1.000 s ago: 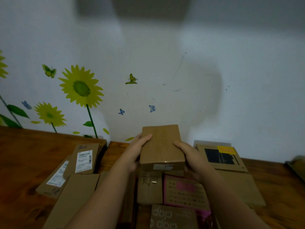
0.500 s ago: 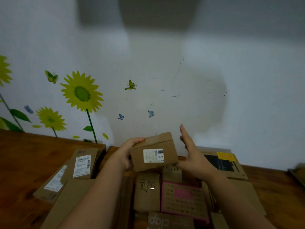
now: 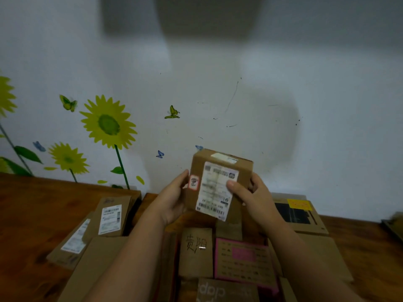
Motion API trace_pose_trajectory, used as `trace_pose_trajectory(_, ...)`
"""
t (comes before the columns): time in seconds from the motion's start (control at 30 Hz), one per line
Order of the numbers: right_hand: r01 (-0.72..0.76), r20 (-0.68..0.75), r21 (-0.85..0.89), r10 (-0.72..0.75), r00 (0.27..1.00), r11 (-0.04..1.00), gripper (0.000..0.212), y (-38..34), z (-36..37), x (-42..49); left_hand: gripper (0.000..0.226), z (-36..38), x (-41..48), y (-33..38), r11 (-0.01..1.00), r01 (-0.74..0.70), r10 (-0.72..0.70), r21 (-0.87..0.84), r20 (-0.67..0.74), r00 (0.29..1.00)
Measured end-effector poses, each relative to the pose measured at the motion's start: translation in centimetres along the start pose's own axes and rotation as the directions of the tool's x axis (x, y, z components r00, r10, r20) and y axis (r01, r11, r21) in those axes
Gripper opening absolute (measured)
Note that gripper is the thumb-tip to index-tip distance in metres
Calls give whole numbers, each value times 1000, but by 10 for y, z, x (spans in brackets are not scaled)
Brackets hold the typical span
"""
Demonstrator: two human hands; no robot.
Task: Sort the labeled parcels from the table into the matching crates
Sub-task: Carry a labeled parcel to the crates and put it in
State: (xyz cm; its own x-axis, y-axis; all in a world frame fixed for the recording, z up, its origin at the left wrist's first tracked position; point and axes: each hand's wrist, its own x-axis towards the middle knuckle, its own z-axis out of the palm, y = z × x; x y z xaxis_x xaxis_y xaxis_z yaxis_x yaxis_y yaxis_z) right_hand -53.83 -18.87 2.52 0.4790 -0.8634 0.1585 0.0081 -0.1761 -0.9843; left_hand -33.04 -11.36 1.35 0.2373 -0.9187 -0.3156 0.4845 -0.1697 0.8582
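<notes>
A small brown cardboard parcel (image 3: 218, 171) is held up in front of me above the table, its big white shipping label and a small red-edged sticker turned toward me. My left hand (image 3: 172, 199) grips its left side from below. My right hand (image 3: 250, 192) grips its right side, the thumb lying across the label. Below them lies a pile of parcels: one with handwritten characters (image 3: 196, 251), a pink-framed one (image 3: 242, 258) and one printed "clap" (image 3: 224, 290).
On the wooden table (image 3: 32, 210), flat labeled parcels (image 3: 111, 216) lie at the left. A box with a yellow sticker (image 3: 298, 212) sits at the right by the wall. The white wall behind carries sunflower and butterfly decals. A dark object (image 3: 394, 225) shows at the right edge.
The parcel has been turned over in my hands, so its large label now faces me. My right hand, open half a second ago, grips the parcel again.
</notes>
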Motion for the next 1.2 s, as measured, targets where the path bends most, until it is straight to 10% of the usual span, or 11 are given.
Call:
trace_pose_trajectory(0.5,-146,-198,299,211,957,943,76,9,14,4,57,27,-13,-34,957,-274,271,-91,-42,962)
trace_pose_trajectory(0.67,-227,-68,285,255,964,931,55,10,25,-6,39,37,-6,-34,928,-327,294,-179,-189,937)
trace_pose_trajectory(0.87,-237,-55,204,253,966,950,114,7,9,-1,29,18,-8,-10,907,-389,356,-161,-200,913)
trace_pose_trajectory(1.2,-261,-5,72,262,965,963,102,-7,-5,17,32,10,-18,12,915,-303,304,265,39,952)
